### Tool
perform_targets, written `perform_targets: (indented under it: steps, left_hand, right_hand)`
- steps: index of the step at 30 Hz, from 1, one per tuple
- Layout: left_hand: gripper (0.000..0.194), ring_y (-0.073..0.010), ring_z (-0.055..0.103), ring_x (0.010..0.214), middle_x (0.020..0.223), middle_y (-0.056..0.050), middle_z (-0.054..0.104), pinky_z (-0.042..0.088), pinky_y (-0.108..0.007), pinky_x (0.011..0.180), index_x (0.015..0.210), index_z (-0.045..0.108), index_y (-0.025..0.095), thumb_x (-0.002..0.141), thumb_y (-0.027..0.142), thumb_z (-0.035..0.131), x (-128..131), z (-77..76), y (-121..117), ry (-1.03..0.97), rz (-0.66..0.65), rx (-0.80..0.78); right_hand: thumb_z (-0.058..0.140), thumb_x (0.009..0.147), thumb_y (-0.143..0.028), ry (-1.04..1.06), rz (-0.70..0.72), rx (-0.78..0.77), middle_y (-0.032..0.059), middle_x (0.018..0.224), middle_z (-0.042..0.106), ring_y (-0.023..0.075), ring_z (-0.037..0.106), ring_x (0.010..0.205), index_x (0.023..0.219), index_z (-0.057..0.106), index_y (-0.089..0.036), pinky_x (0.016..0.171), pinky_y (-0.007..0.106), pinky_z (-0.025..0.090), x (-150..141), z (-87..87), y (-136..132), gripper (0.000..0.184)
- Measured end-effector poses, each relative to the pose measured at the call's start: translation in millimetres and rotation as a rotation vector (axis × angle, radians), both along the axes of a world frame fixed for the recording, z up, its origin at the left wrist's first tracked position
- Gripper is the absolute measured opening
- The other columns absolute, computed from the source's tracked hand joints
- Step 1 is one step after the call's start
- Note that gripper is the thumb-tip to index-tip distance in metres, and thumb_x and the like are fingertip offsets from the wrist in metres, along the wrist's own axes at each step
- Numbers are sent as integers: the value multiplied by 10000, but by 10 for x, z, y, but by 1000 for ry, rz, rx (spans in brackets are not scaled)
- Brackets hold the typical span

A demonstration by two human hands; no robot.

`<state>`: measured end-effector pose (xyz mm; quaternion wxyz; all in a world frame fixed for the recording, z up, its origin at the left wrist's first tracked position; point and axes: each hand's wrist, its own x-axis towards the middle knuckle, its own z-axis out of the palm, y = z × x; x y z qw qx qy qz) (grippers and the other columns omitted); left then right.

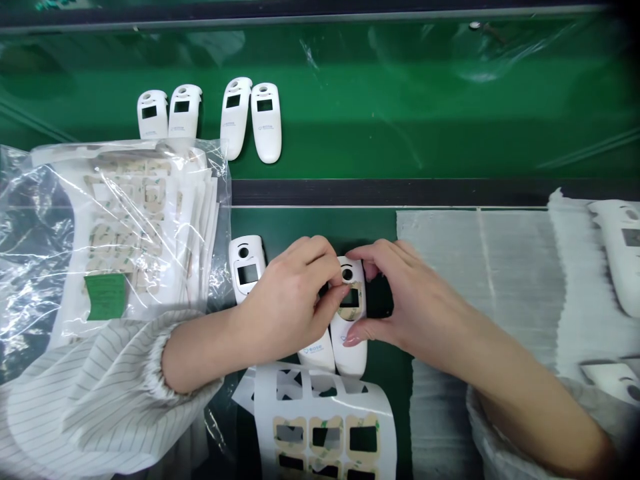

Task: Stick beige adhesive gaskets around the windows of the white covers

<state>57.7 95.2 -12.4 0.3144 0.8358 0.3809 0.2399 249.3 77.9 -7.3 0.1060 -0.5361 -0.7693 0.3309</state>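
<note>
A white plastic device casing (349, 350) lies on the green mat between my hands, with a tan adhesive gasket (350, 298) around its rectangular window. My left hand (293, 300) has its thumb and fingertips at the gasket's edge. My right hand (405, 297) holds the casing from the side, with fingers at the top and thumb near the bottom. A second casing (317, 353) lies partly under my left hand, and a third (246, 267) sits to the left of it. Below them lies a white backing sheet (323, 427) with tan gaskets and several cut-out spaces.
A plastic bag (135, 233) of gasket sheets lies at the left. Several white casings (153, 115) stand on the green conveyor belt (400, 120) beyond a dark rail (400, 192). White foam sheeting (480, 287) with more casings (617, 253) lies at the right.
</note>
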Motion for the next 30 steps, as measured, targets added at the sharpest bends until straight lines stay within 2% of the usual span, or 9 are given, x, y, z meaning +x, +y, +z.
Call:
perform_targets:
  steps: [6,12,15,16,19,21,24,27,30]
  left_hand:
    - [123,-162,559,786,859,-45,580,484,-304,693,761,555,160,844,72,571,4,8,8,5,8,-13]
    - [164,-163,565,767,885,-43,584,468,-302,649,774,458,183,821,96,589,-47,12,47,-11,79,-43]
    - [153,-209,578,893,967,-66,598,496,-363,766,896,495,179,835,168,635,-47,-4,28,-27,72,15]
    - [239,-237,569,976,1033,-86,597,495,-403,837,975,510,174,819,226,683,-33,-11,15,-25,59,7]
    - [681,-337,467,1198,1262,-162,521,396,-533,1029,1232,484,134,691,379,817,29,-18,-15,29,62,-96]
    - [759,-375,422,1242,1319,-186,482,338,-594,1059,1293,473,112,668,360,828,59,-3,-13,56,94,-139]
    - [548,-354,478,1185,1218,-152,542,369,-593,1034,1149,587,122,679,284,820,58,32,13,25,99,-186]
    - [315,-235,612,959,1011,-71,622,518,-449,885,993,629,128,765,280,784,42,51,37,-50,50,-324]
    - [216,-141,638,759,929,-33,647,562,-307,688,1040,616,125,938,316,616,61,118,46,-156,12,-470]
  right_hand:
    - [942,469,-383,0,-2,-1,20,883,540,253,518,862,1027,509,-211,657,358,465,11,12,0,727]
    - [933,485,-378,7,-17,-23,26,933,547,266,529,912,1054,497,-234,706,371,470,24,-13,-16,732]
    - [930,488,-328,33,-61,-49,37,966,542,271,529,933,1078,494,-224,753,390,461,14,-16,-12,741]
    - [932,476,-316,45,-71,-57,41,968,539,273,525,938,1070,498,-216,772,399,457,5,-14,-6,742]
    - [952,393,-312,72,-91,-48,47,957,526,284,507,945,982,513,-204,809,427,448,-38,-3,17,742]
    - [966,307,-319,90,-111,-29,46,952,510,288,496,945,913,503,-209,819,441,449,-64,6,21,770]
    - [965,250,-314,160,-140,-13,38,957,498,275,495,944,866,477,-220,818,434,458,-69,15,-4,792]
    - [947,315,-299,269,-180,-18,28,955,523,242,524,909,874,462,-219,792,412,471,-34,26,-59,744]
    - [901,457,-360,419,-213,-49,-6,861,568,186,576,773,920,458,-209,729,385,492,-13,94,-141,658]
